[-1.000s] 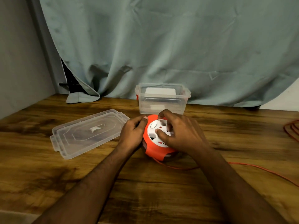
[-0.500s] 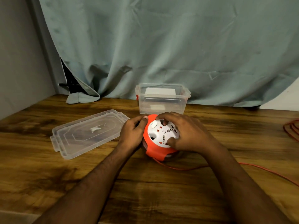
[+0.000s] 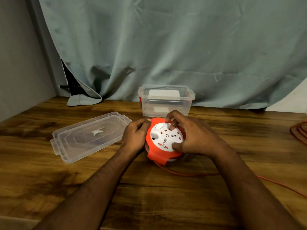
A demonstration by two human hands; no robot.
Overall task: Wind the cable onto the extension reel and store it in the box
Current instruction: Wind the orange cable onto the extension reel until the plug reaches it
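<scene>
Orange-and-white plastic extension reel (image 3: 166,143) was mid-winding near the wooden table's (image 3: 49,188) far edge: left hand (image 3: 135,138) clasped its rim, right hand (image 3: 191,138) gripped its white face, and much thin orange cable (image 3: 191,174) remained to draw in.

Single head-worn view, wide-angle, above near edge of table (image 3: 49,188), facing forward and down; both forearms enter from bottom, close; curtain (image 3: 166,47) beyond far edge.

Orange extension reel (image 3: 163,143) flat, white socket face up.
Orange cable (image 3: 191,174) trailing rightward; clear box (image 3: 166,101) open just behind.
</scene>
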